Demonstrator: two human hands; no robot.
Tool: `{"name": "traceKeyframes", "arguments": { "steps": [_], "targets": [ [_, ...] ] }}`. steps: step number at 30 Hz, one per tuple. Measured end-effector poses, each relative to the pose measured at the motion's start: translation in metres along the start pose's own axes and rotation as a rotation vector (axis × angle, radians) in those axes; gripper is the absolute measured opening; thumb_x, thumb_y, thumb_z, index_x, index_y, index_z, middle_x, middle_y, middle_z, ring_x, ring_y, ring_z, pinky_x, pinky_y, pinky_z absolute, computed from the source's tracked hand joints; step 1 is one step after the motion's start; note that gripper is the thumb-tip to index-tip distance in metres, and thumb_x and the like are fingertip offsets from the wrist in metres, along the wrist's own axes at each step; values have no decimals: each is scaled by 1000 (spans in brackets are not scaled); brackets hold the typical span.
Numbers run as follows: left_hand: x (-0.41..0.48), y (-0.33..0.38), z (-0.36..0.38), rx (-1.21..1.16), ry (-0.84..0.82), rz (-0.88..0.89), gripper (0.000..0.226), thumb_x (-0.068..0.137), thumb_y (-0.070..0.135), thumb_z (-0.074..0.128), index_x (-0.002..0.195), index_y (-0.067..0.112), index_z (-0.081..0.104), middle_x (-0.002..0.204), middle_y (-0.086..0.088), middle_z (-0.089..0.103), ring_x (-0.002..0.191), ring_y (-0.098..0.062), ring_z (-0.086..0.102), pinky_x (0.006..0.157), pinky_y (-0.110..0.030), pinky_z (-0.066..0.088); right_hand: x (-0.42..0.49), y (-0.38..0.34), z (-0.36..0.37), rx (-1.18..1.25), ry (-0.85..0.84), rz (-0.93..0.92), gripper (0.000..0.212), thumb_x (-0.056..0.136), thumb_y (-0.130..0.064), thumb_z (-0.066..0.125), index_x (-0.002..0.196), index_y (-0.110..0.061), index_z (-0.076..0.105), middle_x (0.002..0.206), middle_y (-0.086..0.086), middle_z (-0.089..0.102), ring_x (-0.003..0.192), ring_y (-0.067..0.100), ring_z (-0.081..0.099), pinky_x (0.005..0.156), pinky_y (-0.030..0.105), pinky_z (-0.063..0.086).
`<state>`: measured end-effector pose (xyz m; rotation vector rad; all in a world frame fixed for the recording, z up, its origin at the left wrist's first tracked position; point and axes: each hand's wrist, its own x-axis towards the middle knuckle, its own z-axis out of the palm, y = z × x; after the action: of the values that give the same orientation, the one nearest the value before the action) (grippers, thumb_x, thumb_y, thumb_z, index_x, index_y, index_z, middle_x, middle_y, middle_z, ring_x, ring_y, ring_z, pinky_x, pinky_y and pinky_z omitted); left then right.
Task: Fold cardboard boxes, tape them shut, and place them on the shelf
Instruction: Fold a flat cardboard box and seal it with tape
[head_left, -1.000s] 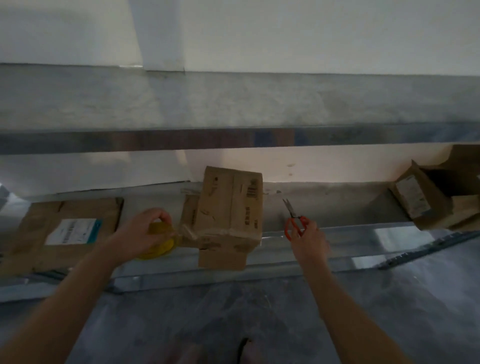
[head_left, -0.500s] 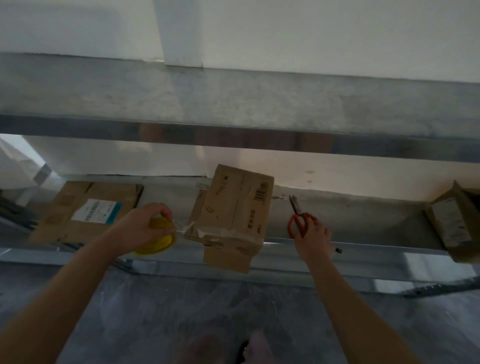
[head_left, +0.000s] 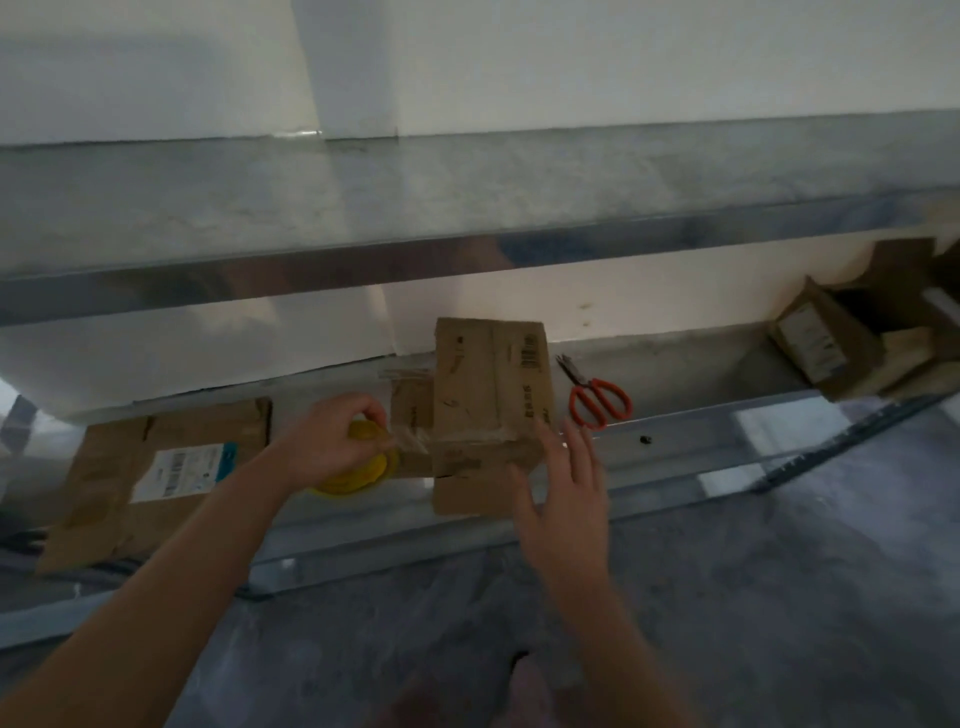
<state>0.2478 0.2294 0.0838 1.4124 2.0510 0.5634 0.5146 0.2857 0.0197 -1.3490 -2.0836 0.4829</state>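
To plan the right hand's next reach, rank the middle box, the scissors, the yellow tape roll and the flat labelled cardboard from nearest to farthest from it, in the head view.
1. The middle box, at the right hand fingertips.
2. The scissors, on the shelf right of that box.
3. The yellow tape roll, left of the box, held by the left hand.
4. The flat labelled cardboard, far left.

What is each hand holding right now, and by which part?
The left hand grips the yellow tape roll by its upper rim. The right hand holds nothing; its fingers are spread beside the cardboard box.
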Motion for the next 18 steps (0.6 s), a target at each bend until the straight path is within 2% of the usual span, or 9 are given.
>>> {"name": "traceKeyframes", "arguments": {
  "steps": [3,8,9,10,12,15,18],
  "targets": [
    [-2,-2,-4,14,-12,25,18,84,33,71,95,22,63,99,6,61,92,-11,55,76,-26,43,4,-34,26,-7,-13,99,61,90,-61,45,144,-32,42,156,8,33,148,32,19,117,52,27],
    [-4,-10,-2,-31,-35,46,18,84,26,72,96,15,64,98,2,61,83,-2,52,65,-11,37,13,-59,54,-92,-58,221,72,80,-78,34,145,-44,38,163,10,14,150,36,-6,117,64,11],
    [-4,-12,-1,-48,-44,47,19,84,27,72,96,15,64,98,0,63,83,-4,54,64,-9,37,15,-61,59,-113,-70,235,73,79,-80,34,145,-47,35,164,9,10,150,35,-11,116,66,10],
    [-3,-15,0,-80,-58,39,19,85,30,70,96,15,64,97,-2,65,84,-9,58,64,-9,40,16,-62,64,-128,-74,242,73,79,-81,34,145,-49,33,164,9,6,149,35,-15,116,67,9],
    [-3,-19,3,-147,-75,16,18,89,34,65,93,17,65,96,-3,67,88,-15,62,74,-18,46,18,-62,73,-152,-69,233,74,79,-81,35,146,-52,29,165,9,0,148,37,-19,115,69,6],
    [3,-28,7,-119,-10,5,6,88,34,63,85,29,64,94,9,65,89,-9,61,84,-33,50,23,-59,81,-158,-33,191,75,81,-80,37,149,-50,25,165,12,-1,147,40,-19,116,66,5],
    [9,-28,8,-112,34,0,5,87,28,64,83,29,63,93,13,63,88,-6,59,74,-24,45,30,-54,82,-133,32,141,73,82,-73,46,148,-43,37,164,15,7,148,42,-14,117,63,7]
  ]
}}
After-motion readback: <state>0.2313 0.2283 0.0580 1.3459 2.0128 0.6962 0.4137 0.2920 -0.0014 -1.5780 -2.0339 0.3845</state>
